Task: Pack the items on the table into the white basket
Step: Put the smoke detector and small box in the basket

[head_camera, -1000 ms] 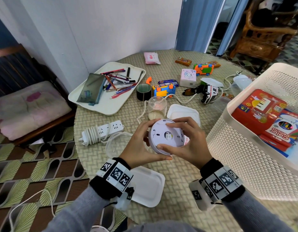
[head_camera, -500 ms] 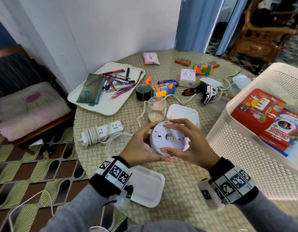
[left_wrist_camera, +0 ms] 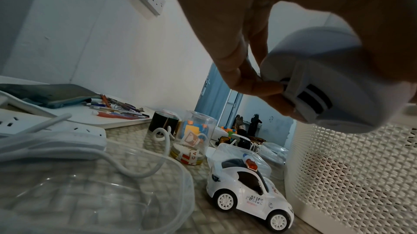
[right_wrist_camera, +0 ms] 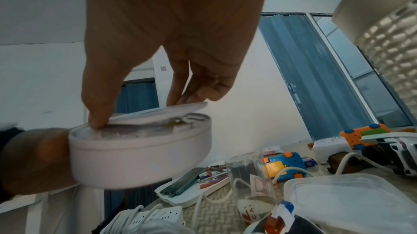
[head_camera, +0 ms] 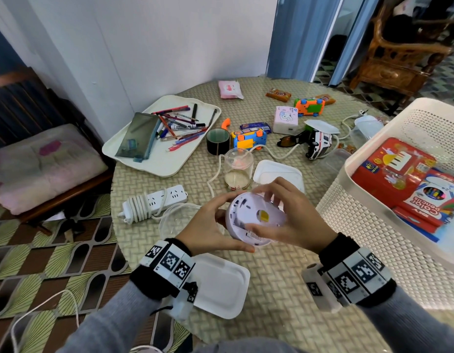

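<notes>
Two hands hold one round white device (head_camera: 255, 220) above the desk (head_camera: 277, 281), just left of the white basket (head_camera: 353, 212). The left hand (head_camera: 208, 225) is curled around its rim; the right hand (head_camera: 294, 220) pinches a thin flat cover (right_wrist_camera: 162, 111) lifted at one edge of its top face — seemingly loose. Best to press that cover flat first, then carry the device level over the basket's rim and set it beside the red box (head_camera: 391, 166) already inside.

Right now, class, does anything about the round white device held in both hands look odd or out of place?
Yes. The round white device has a thin cover plate lifted askew off its top face, under the right hand; the left hand grips its rim.
</notes>
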Tool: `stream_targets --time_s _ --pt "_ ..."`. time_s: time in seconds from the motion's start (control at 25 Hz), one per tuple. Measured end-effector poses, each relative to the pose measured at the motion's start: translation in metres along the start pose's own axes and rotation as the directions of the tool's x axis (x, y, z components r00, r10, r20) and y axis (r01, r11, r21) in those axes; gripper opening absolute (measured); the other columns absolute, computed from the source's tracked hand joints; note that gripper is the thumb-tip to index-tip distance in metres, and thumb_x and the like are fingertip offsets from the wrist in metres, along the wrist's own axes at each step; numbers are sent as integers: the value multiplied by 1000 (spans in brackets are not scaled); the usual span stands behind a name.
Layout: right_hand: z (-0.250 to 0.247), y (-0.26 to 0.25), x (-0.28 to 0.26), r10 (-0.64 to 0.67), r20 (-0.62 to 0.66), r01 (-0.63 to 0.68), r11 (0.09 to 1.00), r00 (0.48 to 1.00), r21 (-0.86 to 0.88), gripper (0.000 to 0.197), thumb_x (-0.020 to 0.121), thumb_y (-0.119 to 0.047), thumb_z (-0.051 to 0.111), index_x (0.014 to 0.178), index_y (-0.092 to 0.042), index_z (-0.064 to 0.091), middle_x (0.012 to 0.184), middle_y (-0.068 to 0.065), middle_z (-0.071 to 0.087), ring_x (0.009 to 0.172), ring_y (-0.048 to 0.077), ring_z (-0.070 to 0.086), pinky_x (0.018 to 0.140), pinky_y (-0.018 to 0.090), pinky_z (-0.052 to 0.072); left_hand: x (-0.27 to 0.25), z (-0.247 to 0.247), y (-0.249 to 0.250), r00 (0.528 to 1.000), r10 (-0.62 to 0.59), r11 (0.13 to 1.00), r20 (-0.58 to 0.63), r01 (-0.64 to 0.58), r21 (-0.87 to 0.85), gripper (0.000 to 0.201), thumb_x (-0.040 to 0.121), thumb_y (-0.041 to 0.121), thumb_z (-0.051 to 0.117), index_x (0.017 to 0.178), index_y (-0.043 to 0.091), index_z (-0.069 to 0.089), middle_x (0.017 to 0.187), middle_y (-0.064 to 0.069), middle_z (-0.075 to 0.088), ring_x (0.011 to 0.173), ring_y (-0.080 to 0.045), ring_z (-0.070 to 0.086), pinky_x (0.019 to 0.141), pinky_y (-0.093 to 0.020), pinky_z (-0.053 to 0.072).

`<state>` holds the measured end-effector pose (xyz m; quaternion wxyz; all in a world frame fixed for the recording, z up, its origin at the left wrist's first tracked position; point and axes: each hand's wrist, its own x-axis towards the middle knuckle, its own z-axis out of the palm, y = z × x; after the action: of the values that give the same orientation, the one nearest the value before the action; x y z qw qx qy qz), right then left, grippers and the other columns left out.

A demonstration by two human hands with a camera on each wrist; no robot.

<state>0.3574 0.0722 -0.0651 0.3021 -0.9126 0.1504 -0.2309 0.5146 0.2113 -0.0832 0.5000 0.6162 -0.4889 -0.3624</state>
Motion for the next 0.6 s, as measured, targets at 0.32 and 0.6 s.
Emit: stream_targets --time_s 0.32,0.6 --pt "-5 11 3 355 40 -357 922 934 149 40 66 -38 84 93 -18 61 83 -9 63 71 3 56 57 11 40 1 -2 0 999 44 998 23 -45 38 99 46 12 95 133 25 49 135 8 52 107 -8 62 85 -26 55" --pt "-10 11 10 551 33 -424 601 834 678 34 83 -18 68 109 -9 48 92 19 64 67 38 64 55 59 53 4 5 -13 996 38 999 -75 -37 12 97 46 18 95 130 31 48 131 5 56 107 -9 63 81 -27 55"
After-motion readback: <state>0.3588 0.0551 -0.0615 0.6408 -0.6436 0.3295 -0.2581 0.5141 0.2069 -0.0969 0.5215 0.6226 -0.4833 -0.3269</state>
